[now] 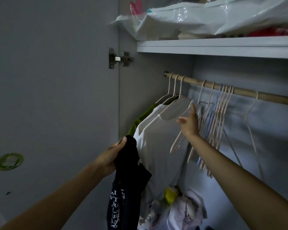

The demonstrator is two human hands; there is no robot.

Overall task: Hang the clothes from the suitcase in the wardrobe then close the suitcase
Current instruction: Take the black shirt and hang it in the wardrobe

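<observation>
My left hand [111, 157] grips a dark navy garment with white lettering [126, 183], which hangs down in front of the open wardrobe. My right hand [189, 121] reaches up with fingers spread, touching the shoulder of a white shirt [158, 146] on a pale hanger. Behind the white shirt hangs a green garment [140, 119]. Both hang from a wooden rail [239, 91]. Several empty pale hangers [218, 117] dangle from the rail just right of my right hand. The suitcase is out of view.
The wardrobe door [53, 97] stands open on the left, with a hinge [118, 58]. A shelf [214, 47] above the rail carries white plastic bags [198, 17]. A heap of clothes and bags [181, 208] lies on the wardrobe floor.
</observation>
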